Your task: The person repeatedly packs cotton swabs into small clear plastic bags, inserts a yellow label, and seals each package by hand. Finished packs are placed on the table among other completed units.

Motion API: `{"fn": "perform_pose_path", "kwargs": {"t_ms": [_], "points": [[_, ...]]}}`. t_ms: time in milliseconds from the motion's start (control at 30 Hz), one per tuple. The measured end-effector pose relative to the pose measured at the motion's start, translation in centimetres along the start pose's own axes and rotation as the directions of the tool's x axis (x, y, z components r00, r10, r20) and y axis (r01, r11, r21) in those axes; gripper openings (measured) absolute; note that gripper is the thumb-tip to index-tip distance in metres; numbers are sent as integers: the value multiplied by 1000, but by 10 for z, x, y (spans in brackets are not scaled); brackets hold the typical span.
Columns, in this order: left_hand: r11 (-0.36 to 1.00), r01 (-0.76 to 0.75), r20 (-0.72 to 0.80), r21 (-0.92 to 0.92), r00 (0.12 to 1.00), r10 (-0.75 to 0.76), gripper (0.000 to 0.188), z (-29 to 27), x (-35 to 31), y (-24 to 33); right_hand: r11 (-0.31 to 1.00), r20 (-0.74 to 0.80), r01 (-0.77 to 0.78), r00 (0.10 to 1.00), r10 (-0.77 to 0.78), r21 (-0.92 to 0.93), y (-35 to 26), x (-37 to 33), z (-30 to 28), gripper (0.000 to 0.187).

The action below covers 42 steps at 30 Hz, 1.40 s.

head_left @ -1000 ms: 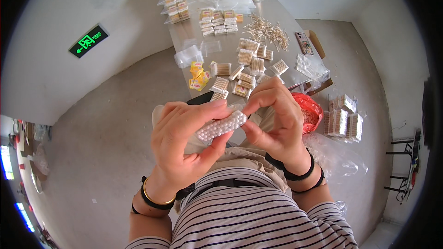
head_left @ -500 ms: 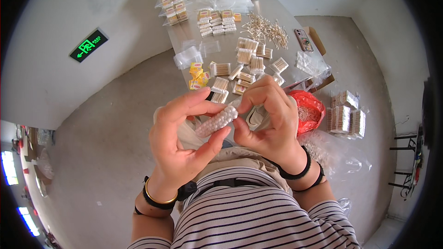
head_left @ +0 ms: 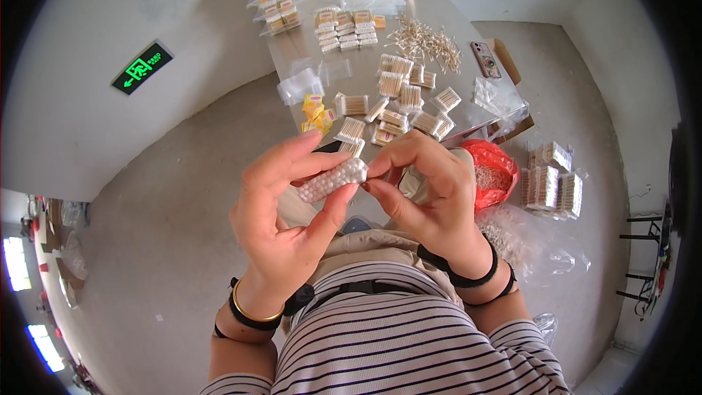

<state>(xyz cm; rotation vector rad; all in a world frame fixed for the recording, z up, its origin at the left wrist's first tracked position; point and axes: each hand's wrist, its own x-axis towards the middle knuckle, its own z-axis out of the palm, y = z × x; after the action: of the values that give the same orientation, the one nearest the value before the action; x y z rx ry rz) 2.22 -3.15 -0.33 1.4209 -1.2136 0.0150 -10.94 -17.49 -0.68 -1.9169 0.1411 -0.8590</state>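
A small clear pack of cotton swabs point(head_left: 330, 181) is held up in front of my body, its rows of white tips facing me. My left hand point(head_left: 287, 201) grips it from the left, thumb below and fingers above. At the pack's right end, my right hand point(head_left: 428, 194) pinches with thumb and forefinger against the plastic; what exactly lies between those fingertips is too small to make out. Beyond the hands, more packs of cotton swabs point(head_left: 353, 105) lie scattered on the metal table point(head_left: 289, 47), beside yellow printed cards point(head_left: 313, 111).
Loose swabs point(head_left: 425, 40), stacked packs point(head_left: 345, 35), clear bags point(head_left: 300, 86) and a phone point(head_left: 485, 60) are on the table. Filled bags point(head_left: 274, 0) stand at its far left. To the right are a red bag of swabs point(head_left: 491, 152), a large clear bag point(head_left: 541, 245) and piled packs point(head_left: 545, 184).
Both hands have shifted slightly left with the pack, which now shows more of its tip side. My right fingertips remain at its right end.
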Motion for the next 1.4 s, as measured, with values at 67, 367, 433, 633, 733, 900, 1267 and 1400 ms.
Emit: {"fn": "perform_pose_path", "kwargs": {"t_ms": [67,367,433,633,733,900,1267,1400], "points": [[1000,8,1,11,1000,-8,58,1,0,0,1000,11,-29,1000,29,4,1,0,-2,20],[998,56,62,26,996,-57,56,-2,0,-4,980,62,-194,980,190,55,-2,6,-5,13],[997,81,76,11,994,-81,57,-2,0,-6,970,64,-230,972,226,72,-2,7,-5,11],[991,133,51,-17,990,-132,57,0,0,-5,934,70,-321,947,314,155,-4,6,-4,10],[990,138,34,6,990,-138,57,0,1,-6,933,82,-316,948,307,169,-5,6,-2,11],[995,100,36,8,994,-100,56,-1,0,-9,878,122,-347,938,325,330,6,5,-1,10],[845,371,147,-385,929,-340,62,0,2,-3,903,202,-307,946,254,301,1,13,-14,15],[697,484,224,-529,872,-435,65,1,5,-4,977,191,-48,981,8,208,-1,24,-15,9]]}}
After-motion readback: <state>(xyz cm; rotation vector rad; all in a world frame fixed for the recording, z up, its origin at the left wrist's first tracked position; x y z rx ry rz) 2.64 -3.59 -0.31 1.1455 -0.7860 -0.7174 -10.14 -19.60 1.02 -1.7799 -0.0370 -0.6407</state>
